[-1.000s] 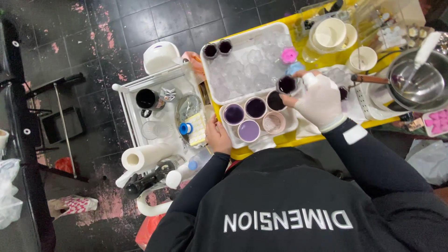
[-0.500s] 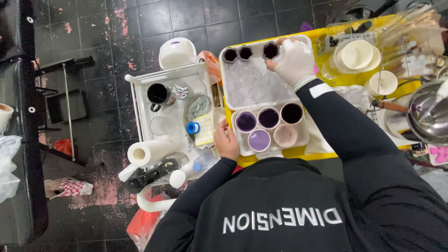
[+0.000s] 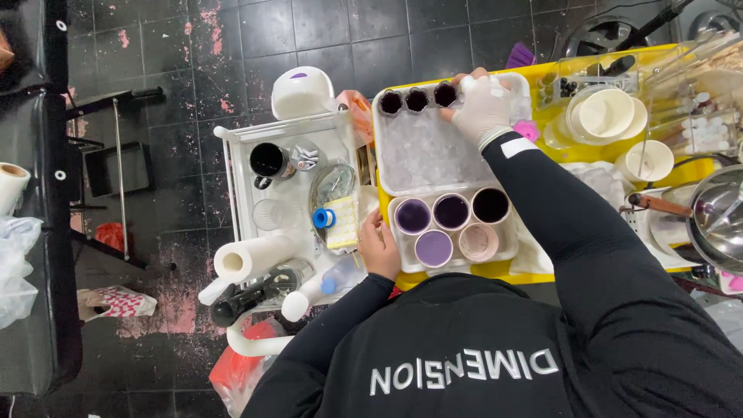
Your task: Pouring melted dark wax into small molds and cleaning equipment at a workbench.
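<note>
While the bare left hand [image 3: 379,246] lies flat and empty at the near left corner of the white tray [image 3: 387,166], touching its rim, the gloved right hand [image 3: 484,104] reaches to the tray's far edge, its fingers closed on the third small dark cup [image 3: 445,94]. At the near end of the tray stand five round pots [image 3: 451,223]: three in a row with purple to near-black contents, and two nearer ones, lilac and pale pink. The middle of the tray is a bed of crushed ice [image 3: 429,151], bare of cups. Along the far left edge three small cups of dark purple stuff sit side by side in the ice, the first [image 3: 390,101] and second [image 3: 417,99] standing free. By my reading the far row is only begun: three cups are placed, and the rest of the ice is unfilled. The tray rests on a yellow bench [image 3: 542,128].
</note>
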